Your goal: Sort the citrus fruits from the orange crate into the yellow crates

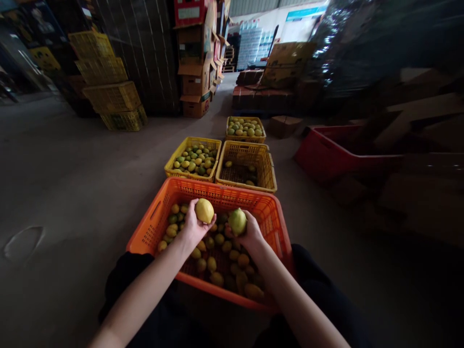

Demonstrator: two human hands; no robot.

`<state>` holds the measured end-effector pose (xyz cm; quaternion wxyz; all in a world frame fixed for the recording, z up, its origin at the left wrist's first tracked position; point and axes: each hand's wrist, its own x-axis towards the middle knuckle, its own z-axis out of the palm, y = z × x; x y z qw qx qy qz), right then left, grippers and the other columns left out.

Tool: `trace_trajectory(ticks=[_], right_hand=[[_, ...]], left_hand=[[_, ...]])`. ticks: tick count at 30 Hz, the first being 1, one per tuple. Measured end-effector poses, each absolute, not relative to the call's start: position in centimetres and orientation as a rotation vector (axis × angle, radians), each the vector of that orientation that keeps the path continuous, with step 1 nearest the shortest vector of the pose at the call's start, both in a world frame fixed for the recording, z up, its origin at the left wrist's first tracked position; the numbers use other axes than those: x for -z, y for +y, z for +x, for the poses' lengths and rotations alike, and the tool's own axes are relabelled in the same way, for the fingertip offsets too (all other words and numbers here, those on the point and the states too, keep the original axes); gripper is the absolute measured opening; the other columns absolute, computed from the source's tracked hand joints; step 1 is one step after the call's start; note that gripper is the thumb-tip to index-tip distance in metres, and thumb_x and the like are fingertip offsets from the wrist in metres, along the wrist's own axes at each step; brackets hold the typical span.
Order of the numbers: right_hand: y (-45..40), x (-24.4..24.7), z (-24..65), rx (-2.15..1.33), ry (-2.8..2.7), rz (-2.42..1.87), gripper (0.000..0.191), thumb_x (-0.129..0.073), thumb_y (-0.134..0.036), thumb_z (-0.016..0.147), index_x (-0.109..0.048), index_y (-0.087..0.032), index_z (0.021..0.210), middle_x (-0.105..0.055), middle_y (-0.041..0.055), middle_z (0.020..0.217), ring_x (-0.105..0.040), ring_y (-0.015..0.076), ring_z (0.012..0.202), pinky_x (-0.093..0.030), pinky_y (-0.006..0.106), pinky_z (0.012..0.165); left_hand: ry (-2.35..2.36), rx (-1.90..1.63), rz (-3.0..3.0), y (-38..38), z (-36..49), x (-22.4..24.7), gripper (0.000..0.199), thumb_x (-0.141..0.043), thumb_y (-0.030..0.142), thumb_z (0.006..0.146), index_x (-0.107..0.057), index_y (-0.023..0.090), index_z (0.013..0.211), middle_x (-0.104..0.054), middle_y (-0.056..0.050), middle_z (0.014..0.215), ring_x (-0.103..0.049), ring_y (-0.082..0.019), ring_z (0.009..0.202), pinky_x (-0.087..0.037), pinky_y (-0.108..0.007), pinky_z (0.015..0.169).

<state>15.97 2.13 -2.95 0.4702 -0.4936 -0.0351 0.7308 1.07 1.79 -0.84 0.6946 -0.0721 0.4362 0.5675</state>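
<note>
Grey floor (79, 188) is holding a red plastic bin (314, 157) at right and three yellow plastic crates (272, 169) just beyond an orange plastic crate (232, 192) of fruit (216, 279). Above it, the left hand (193, 226) is gripping a yellow lemon (205, 210), the right hand (251, 233) a greenish lemon (238, 222).

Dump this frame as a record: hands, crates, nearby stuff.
left hand: holding a yellow lemon
right hand: holding a green lemon
below hands: orange crate, loose lemons inside
beyond, left: left yellow crate, many lemons
beyond, right: right yellow crate, few lemons
behind those: rear yellow crate, many lemons
far right: red bin
</note>
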Motion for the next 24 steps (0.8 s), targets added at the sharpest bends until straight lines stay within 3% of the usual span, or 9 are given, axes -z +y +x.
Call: trace_trajectory(ticks=[6,13,19,24], right_hand=[[2.1,2.6,15.8,-1.878,0.002,-1.263,0.021,-0.041,-0.026,0.081,-0.051,-0.018,0.064,-0.054,0.0006,0.047,-0.051,0.0136,0.042,-0.044,0.025,0.042],[2.2,2.8,15.9,-1.775,-0.025,-1.283,0.014,-0.046,-0.026,0.079,-0.050,-0.020,0.067,-0.054,-0.0006,0.048,-0.052,0.0144,0.043,-0.043,0.025,0.042],[2.1,2.6,16.0,-1.855,-0.015,-1.263,0.021,-0.037,-0.025,0.083,-0.052,-0.018,0.070,-0.054,0.0010,0.049,-0.052,0.0142,0.042,-0.044,0.025,0.042],[2.3,3.2,16.0,-1.798,-0.013,-1.281,0.014,-0.043,-0.024,0.081,-0.050,-0.020,0.070,-0.054,-0.0011,0.048,-0.054,0.0144,0.045,-0.046,0.025,0.044]], left_hand=[[0.782,-1.139,-0.168,1.5,1.1,1.2,0.026,-0.042,0.026,0.084,-0.060,0.012,0.097,-0.064,-0.011,0.079,-0.063,-0.019,0.070,-0.053,-0.029,0.056],[0.883,-1.263,-0.200,1.5,0.7,0.8,0.018,-0.053,0.027,0.079,-0.061,0.018,0.093,-0.063,-0.003,0.073,-0.061,-0.017,0.065,-0.055,-0.032,0.058],[0.833,-1.205,-0.253,1.5,-0.2,1.4,0.028,-0.038,0.025,0.083,-0.061,0.013,0.093,-0.063,-0.010,0.075,-0.062,-0.020,0.067,-0.053,-0.031,0.051],[0.898,-1.250,-0.261,1.5,-0.7,1.7,0.022,-0.046,0.028,0.079,-0.060,0.015,0.090,-0.062,-0.005,0.069,-0.062,-0.019,0.063,-0.054,-0.031,0.051]])
